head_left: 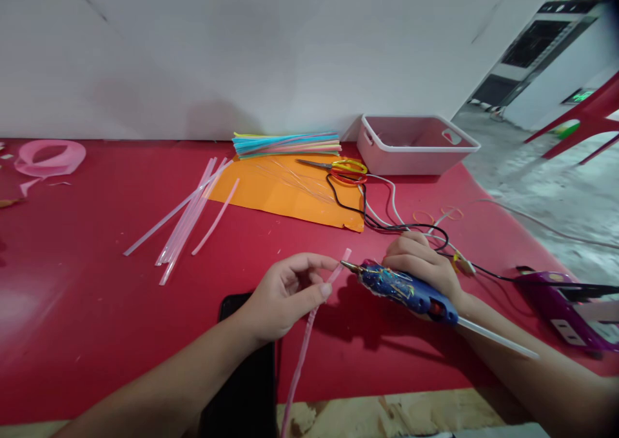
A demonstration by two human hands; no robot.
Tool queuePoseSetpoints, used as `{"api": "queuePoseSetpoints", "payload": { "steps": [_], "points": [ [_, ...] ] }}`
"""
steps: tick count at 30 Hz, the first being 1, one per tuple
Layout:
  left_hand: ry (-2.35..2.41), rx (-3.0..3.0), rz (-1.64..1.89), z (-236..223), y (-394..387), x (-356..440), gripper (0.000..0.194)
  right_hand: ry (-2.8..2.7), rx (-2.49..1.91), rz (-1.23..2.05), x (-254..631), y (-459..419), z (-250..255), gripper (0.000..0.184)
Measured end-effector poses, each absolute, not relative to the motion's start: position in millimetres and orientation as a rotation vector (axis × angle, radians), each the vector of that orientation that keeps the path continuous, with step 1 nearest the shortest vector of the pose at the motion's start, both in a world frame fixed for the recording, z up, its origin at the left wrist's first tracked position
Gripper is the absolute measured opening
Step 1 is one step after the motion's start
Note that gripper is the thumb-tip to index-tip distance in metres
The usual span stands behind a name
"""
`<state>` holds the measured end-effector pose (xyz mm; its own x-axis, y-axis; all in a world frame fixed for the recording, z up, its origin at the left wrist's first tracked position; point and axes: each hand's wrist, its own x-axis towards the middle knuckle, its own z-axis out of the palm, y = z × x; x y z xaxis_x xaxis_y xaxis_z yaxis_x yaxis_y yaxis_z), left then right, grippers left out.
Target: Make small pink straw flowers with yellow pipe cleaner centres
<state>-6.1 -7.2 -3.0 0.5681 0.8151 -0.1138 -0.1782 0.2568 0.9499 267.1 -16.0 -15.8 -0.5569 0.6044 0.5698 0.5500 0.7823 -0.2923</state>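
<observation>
Between the thumb and index finger of my left hand (285, 296) is a thin pink strip (305, 341), its lower end hanging past the table's front edge. My right hand (425, 264) is wrapped round a blue hot glue gun (401, 288), which has hardened glue and colored bits stuck to its body. A whitish glue stick (498, 339) juts from the gun's rear. The metal nozzle points left and meets or nearly meets the strip near its upper end, close to my left index fingertip. Under my left wrist lies a black phone-like slab (239, 386).
Pink translucent strips (188, 219) lie left of an orange sheet (285, 186). Scissors (338, 167) rest on the sheet, before a colored stick bundle (285, 145). A pink basket (416, 157), black cable (382, 222), purple device (556, 309) and pink ribbon roll (51, 159) surround the workspace.
</observation>
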Motion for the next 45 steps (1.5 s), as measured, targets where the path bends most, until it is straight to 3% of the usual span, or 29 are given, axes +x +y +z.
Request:
{"api": "queuePoseSetpoints", "payload": {
  "steps": [45],
  "points": [
    [0.773, 1.161, 0.761, -5.6, -6.3, -8.1, 0.031, -2.284, -0.887, 0.064, 265.8, -15.7, -10.0, 0.022]
  ]
}}
